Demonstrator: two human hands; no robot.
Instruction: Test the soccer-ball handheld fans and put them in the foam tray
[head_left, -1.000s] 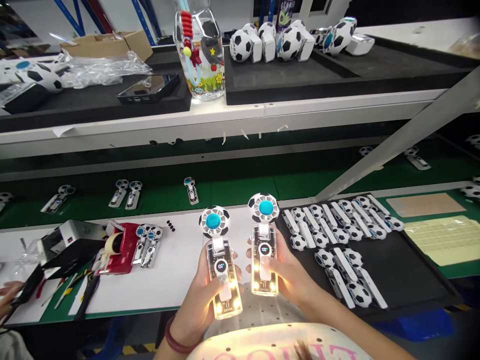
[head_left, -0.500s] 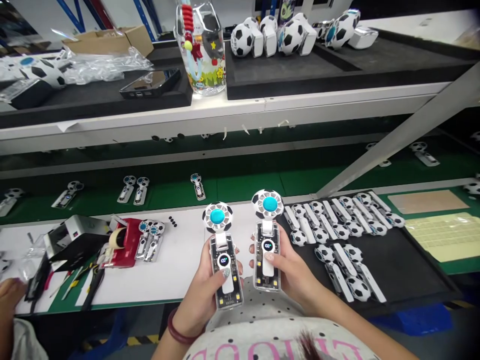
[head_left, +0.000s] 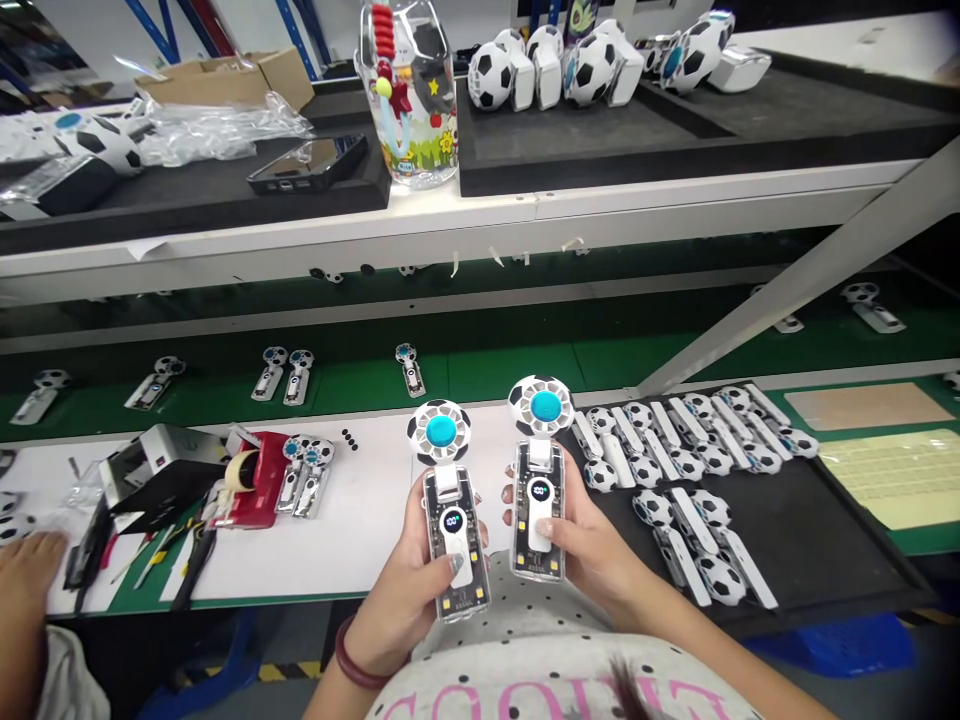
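My left hand (head_left: 411, 565) is closed round a handheld fan (head_left: 459, 540) with a clear body, a football-patterned head and a blue centre. My thumb lies on its white front strip, just below a small round display that reads 100. A matching handheld fan (head_left: 538, 510) is gripped in my right hand (head_left: 589, 535), its display lit with the same number and my thumb on the strip. Both fans are held upright side by side, apart from each other, above the front edge of the white work surface (head_left: 367, 510).
On the right, a black tray (head_left: 817, 540) bears several football-headed fans. A red tape dispenser (head_left: 264, 480), a black box (head_left: 161, 475) and hand tools stand left. Another person's hand (head_left: 30, 580) rests at the far left. Several fans lie along the green belt (head_left: 487, 370) under a shelf (head_left: 525, 212).
The view has shifted slightly, so most things sit a little further right. Both hands keep hold of their fans. At far left, the other person's hand shows more fully.
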